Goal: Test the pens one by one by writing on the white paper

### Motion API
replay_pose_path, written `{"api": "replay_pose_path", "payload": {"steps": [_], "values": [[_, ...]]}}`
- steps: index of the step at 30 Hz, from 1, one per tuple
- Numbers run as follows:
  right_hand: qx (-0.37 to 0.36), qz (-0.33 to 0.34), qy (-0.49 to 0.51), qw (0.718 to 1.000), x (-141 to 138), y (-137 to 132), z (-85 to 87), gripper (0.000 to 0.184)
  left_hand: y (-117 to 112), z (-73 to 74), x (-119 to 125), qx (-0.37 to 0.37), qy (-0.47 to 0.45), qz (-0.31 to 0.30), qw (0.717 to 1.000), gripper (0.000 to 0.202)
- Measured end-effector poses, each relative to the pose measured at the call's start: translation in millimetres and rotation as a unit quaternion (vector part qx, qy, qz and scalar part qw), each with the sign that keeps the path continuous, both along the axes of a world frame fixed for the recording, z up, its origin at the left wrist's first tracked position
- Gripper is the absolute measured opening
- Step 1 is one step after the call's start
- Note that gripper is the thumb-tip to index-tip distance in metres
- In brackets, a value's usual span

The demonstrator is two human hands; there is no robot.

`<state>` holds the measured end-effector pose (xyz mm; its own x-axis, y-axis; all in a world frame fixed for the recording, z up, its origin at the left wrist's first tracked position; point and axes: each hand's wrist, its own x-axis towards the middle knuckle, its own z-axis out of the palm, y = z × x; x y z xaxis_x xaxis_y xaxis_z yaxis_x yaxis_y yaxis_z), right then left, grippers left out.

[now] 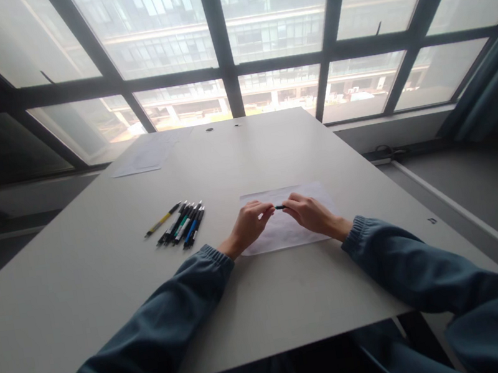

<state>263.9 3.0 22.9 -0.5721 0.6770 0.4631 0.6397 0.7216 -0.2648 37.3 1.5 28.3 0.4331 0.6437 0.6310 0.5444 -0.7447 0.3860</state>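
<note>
Between my two hands a dark pen lies level, mostly hidden by the fingers. My left hand pinches one end of it and my right hand pinches the other. Both hands are above a white sheet of paper on the table. To the left of my left hand lies a bunch of several pens, with black, green, blue and white parts. A yellow pen lies at the bunch's left side.
The long white table reaches toward the windows. More paper lies at its far left, and two small dark items sit near the far edge. A white pipe runs along the floor at right, and a curtain hangs beyond.
</note>
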Motion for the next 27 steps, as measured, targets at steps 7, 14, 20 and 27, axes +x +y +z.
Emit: {"api": "replay_pose_path", "payload": {"steps": [7, 14, 20, 27], "values": [[-0.006, 0.003, -0.001, 1.000, -0.3, -1.1, 2.7, 0.019, 2.2, -5.2, -0.3, -0.006, -0.040, -0.001, 0.999, 0.018], [0.001, 0.044, 0.022, 0.999, 1.2, 3.5, -1.4, 0.040, 3.9, -5.1, 0.6, -0.024, -0.097, 0.003, 0.995, 0.020], [0.015, 0.010, 0.010, 1.000, 3.5, 6.0, -4.4, 0.035, 2.3, -2.9, 0.1, -0.024, -0.119, 0.035, 0.992, 0.023], [0.027, -0.003, 0.032, 0.999, 3.5, 2.3, 0.8, 0.015, -1.9, 2.7, 1.7, -0.029, -0.126, 0.036, 0.991, 0.011]]}}
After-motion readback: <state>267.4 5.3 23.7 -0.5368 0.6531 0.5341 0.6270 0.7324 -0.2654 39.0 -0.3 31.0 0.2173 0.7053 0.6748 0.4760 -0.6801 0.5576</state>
